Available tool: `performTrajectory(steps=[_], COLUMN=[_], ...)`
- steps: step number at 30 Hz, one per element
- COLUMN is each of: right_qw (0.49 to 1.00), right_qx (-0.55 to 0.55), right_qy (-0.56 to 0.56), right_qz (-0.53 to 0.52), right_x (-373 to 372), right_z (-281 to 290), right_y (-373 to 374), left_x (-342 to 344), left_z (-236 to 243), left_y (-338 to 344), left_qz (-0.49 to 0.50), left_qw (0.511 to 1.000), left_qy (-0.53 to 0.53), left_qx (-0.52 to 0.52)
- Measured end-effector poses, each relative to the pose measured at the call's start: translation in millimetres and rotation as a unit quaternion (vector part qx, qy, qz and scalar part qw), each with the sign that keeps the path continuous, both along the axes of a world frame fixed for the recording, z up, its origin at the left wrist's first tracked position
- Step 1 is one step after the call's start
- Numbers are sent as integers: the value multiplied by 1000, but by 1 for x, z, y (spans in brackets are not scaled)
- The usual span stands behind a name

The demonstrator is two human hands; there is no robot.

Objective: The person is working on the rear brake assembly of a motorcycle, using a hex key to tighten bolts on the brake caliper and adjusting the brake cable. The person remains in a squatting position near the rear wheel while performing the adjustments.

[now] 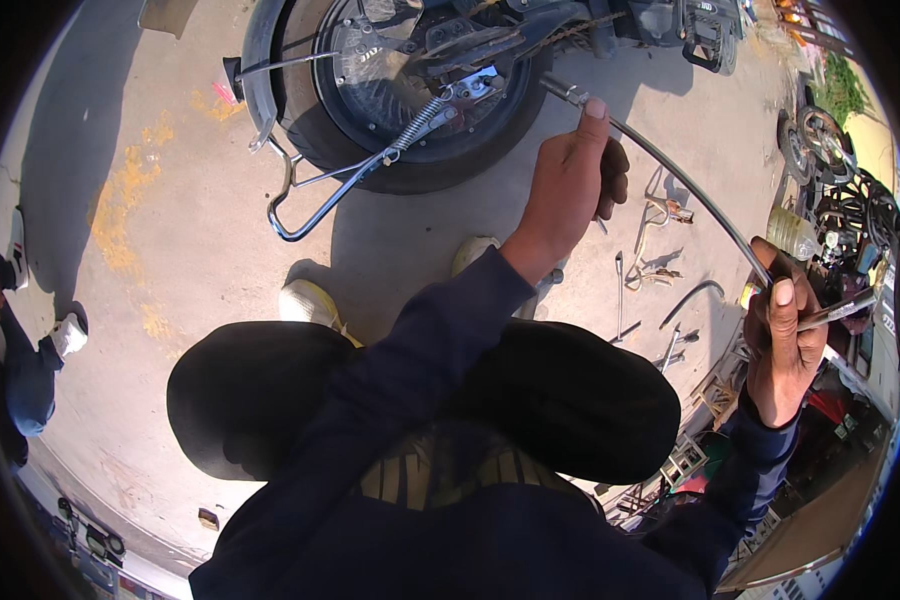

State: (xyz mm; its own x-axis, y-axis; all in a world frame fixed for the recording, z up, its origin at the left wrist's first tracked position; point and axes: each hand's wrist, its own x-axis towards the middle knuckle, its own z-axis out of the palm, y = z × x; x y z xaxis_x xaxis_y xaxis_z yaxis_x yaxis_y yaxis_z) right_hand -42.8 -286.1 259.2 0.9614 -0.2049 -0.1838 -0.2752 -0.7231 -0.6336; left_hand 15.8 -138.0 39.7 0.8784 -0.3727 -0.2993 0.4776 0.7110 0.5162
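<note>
A dark cable [685, 185] with a metal end fitting runs between my hands in a slight curve. My left hand [565, 190] is closed on it near the fitting, thumb on top. Farther right, my right hand [785, 330] grips the cable lower down. A shiny rod-like piece [840, 309] sticks out to the right of those fingers; whether it belongs to the cable I cannot tell. Ahead of me lies the wheel [420, 182] of a motorcycle, with a chrome stand [320, 210] and a coil spring [422, 122] across it. The fitting is beside the tyre, apart from it.
Several hand tools [620, 285] and a short black hose [692, 300] lie on the concrete to the right. Beyond them are a yellowish plastic jug [792, 235] and other motorcycle parts [820, 140]. Another person's shoe [69, 335] shows at the far left.
</note>
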Motion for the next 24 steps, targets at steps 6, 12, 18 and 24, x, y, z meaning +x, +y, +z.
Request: performTrajectory(steps=[6, 12, 18, 24], right_qw=[999, 996, 961, 962], right_qx=[-36, -18, 135, 95], right_qy=[39, 88, 143, 228], right_qz=[4, -13, -195, -113], right_x=[23, 36, 40, 51], right_z=[20, 22, 22, 33], right_y=[50, 69, 76, 99], left_x=[15, 17, 22, 25], left_z=[-15, -26, -21, -24], left_y=[9, 7, 14, 15], left_qz=[91, 107, 114, 146], left_qw=[950, 910, 932, 926], left_qy=[63, 130, 160, 183], left_qx=[-292, -378, -304, -296])
